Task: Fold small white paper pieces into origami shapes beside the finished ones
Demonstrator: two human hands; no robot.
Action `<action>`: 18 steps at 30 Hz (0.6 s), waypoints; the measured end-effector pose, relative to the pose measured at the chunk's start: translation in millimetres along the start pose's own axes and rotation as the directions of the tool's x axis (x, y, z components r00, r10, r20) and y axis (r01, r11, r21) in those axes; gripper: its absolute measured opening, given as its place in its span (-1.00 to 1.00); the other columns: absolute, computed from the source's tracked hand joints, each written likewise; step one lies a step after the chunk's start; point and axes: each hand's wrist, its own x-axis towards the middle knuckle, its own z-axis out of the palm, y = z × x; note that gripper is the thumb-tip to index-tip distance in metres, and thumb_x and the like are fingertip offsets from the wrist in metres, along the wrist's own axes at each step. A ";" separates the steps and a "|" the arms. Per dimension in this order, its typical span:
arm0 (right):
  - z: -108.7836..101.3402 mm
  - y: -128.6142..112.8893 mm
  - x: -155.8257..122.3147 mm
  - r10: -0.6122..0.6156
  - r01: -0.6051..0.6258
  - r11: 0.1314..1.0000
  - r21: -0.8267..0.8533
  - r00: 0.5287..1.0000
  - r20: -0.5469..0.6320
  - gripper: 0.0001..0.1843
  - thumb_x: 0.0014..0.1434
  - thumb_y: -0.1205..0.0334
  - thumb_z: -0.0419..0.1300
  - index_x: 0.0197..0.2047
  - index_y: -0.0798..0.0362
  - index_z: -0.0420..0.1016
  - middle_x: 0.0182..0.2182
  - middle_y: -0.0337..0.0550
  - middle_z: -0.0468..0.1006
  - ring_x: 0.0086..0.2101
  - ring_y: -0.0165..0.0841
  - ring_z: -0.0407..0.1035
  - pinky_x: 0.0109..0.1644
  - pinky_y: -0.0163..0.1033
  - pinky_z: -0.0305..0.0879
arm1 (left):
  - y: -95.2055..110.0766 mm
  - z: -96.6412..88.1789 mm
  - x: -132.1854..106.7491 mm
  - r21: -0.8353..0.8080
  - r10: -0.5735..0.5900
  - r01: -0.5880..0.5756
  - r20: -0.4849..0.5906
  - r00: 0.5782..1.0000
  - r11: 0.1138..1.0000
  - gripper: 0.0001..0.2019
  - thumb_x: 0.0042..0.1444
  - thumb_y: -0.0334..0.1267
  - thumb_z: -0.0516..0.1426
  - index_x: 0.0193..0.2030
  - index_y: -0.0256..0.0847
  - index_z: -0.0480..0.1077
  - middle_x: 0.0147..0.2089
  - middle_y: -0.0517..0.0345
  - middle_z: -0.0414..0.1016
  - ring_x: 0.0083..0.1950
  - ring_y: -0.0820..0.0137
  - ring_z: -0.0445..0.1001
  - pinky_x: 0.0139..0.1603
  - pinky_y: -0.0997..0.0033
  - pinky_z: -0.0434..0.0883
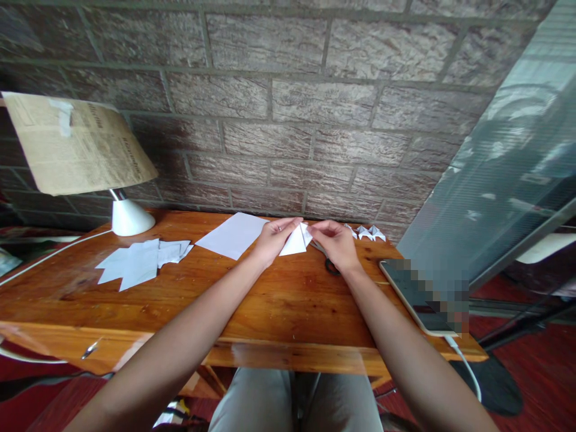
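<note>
Between my two hands is a small piece of folded white paper (294,242), its creases forming triangular flaps. My left hand (273,239) pinches it from the left, with a ring on one finger. At its upper right corner, the fingertips of my right hand (336,241) are closed on a flap. Partly under my right hand lies a pair of scissors (332,267) with dark handles. A flat white sheet (234,235) rests just left of my left hand. Several small folded paper shapes (371,233) stand beyond my right hand, partly hidden by it.
On the wooden desk (288,312), several loose paper pieces (140,264) lie at the left. A lamp (130,217) with a newsprint shade stands behind them. A tablet (418,297) with a white cable (465,363) sits at the right edge. A brick wall (297,108) backs the desk.
</note>
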 end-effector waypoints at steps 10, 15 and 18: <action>0.0 0.7 -0.4 -0.030 0.030 0.999 -0.011 0.999 -0.045 -0.72 -0.07 0.01 0.39 -0.42 0.05 0.56 -0.41 -0.16 0.63 -0.41 -0.32 0.47 -0.22 -0.20 0.39 | -3.6 0.3 1.6 0.016 0.040 -0.039 -0.080 0.996 0.999 -0.69 -0.16 -0.14 0.37 -0.25 -0.21 0.60 -0.21 0.05 0.63 -0.20 0.29 0.55 -0.02 0.25 0.40; -0.9 2.5 0.0 -0.046 0.046 0.999 0.012 0.998 -0.045 -0.74 -0.06 0.03 0.39 -0.40 0.04 0.56 -0.42 -0.18 0.62 -0.41 -0.34 0.46 -0.23 -0.21 0.39 | 2.3 4.4 -2.6 0.089 0.092 -0.085 -0.087 0.992 0.992 -0.71 -0.14 -0.12 0.36 -0.25 -0.20 0.60 -0.19 0.05 0.64 -0.16 0.26 0.56 -0.01 0.23 0.41; -0.8 2.7 0.1 -0.052 0.053 0.998 0.028 0.997 -0.053 -0.75 -0.06 0.04 0.39 -0.40 0.04 0.56 -0.43 -0.19 0.62 -0.42 -0.35 0.46 -0.25 -0.22 0.39 | 1.5 5.0 -2.6 0.089 0.107 -0.100 -0.070 0.992 0.991 -0.69 -0.15 -0.12 0.36 -0.24 -0.21 0.59 -0.18 0.03 0.63 -0.15 0.25 0.56 0.01 0.21 0.41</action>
